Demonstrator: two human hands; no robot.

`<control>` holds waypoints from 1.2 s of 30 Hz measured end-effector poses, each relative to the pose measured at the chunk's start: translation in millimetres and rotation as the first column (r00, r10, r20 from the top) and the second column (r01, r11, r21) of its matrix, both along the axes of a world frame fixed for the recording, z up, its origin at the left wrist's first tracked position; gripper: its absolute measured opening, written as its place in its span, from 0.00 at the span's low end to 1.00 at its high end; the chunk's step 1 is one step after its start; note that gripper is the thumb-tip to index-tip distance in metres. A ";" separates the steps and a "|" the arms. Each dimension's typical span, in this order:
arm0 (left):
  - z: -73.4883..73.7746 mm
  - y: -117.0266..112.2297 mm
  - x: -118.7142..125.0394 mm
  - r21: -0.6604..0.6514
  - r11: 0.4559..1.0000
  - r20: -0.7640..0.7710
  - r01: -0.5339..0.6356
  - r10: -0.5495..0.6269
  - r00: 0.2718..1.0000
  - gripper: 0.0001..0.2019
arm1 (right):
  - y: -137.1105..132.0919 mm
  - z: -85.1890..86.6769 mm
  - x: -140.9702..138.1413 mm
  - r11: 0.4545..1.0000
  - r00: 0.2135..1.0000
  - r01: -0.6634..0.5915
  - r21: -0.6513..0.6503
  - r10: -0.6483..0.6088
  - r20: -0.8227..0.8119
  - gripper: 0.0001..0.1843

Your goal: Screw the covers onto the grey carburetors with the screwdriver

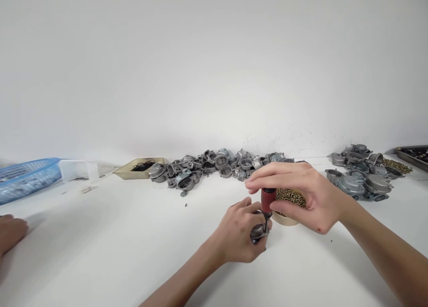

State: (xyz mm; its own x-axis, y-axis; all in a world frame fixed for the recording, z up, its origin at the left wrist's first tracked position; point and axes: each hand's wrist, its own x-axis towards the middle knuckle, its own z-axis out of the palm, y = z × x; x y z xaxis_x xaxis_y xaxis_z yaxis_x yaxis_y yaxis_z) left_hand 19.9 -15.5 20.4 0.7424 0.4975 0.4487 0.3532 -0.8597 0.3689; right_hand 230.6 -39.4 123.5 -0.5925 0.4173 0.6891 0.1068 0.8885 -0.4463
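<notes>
My left hand [239,233] is closed around a small grey metal casting [258,232] resting on the white table. My right hand [301,195] grips the red handle of a screwdriver [268,202] from above, fingers pinched round it. The tool stands upright with its tip down on the casting. Just behind the screwdriver sits a round bowl [286,218] holding several small brass screws [290,196], partly hidden by my right hand.
A long heap of grey castings [207,164] lies along the wall. More castings [363,175] and loose brass screws [396,165] lie right, beside a dark tray [413,155]. A beige tray of black rings [142,168] and a blue basket [26,178] sit left. Another person's hand [10,233] rests far left.
</notes>
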 end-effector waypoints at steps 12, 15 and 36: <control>-0.5 0.6 1.3 0.005 1.000 -0.017 0.009 -0.009 1.000 0.04 | -0.7 0.6 0.9 0.999 0.999 -0.039 -0.028 0.040 0.023 0.24; -0.9 0.9 1.2 0.018 1.000 0.018 0.015 -0.015 1.000 0.04 | 1.7 -1.3 -0.7 0.998 0.999 0.032 0.047 -0.032 0.007 0.16; -1.1 -0.1 -0.2 -0.005 1.000 -0.009 0.008 -0.008 1.000 0.04 | 3.4 -2.1 -0.2 0.996 0.999 0.054 0.066 -0.054 -0.001 0.16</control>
